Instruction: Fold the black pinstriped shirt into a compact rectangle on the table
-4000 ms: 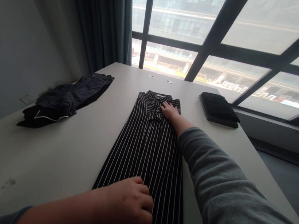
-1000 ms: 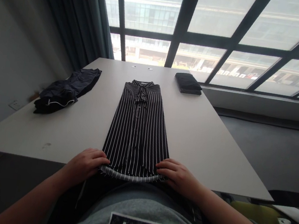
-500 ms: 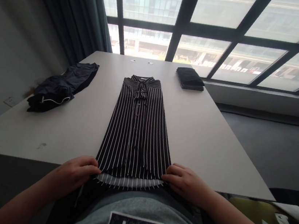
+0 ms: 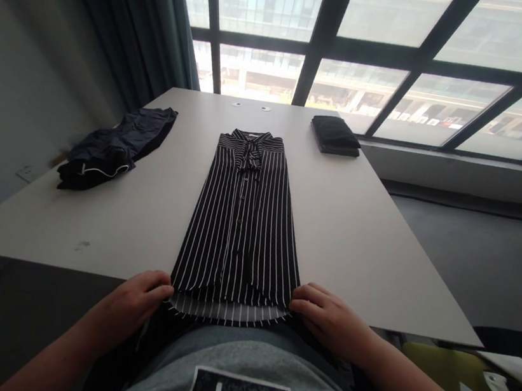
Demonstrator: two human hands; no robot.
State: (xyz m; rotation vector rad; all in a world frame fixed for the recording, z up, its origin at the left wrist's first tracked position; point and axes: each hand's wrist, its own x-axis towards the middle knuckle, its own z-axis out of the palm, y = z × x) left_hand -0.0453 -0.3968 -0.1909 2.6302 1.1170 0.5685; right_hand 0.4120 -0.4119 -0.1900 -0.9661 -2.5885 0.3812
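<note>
A black blouse with white stripes [image 4: 269,222] lies lengthwise on the white table, front side up, its collar and neck tie at the far end. Its sides run straight, and no sleeves show. The curved hem hangs a little past the near table edge, with the paler inside of the back panel showing. My left hand [image 4: 136,300] pinches the hem's left corner between thumb and fingers. At the right corner, my right hand [image 4: 327,313] grips the hem the same way.
Crumpled dark clothing [image 4: 118,145] lies at the table's left edge. A folded black stack of cloth [image 4: 335,135] sits at the far right. Beyond the white table [image 4: 360,247] are windows and a dark curtain [image 4: 135,18]. Something yellow-green [image 4: 434,372] is below right.
The view has shifted slightly. Both hands keep hold of the hem corners, and the blouse lies much as before.
</note>
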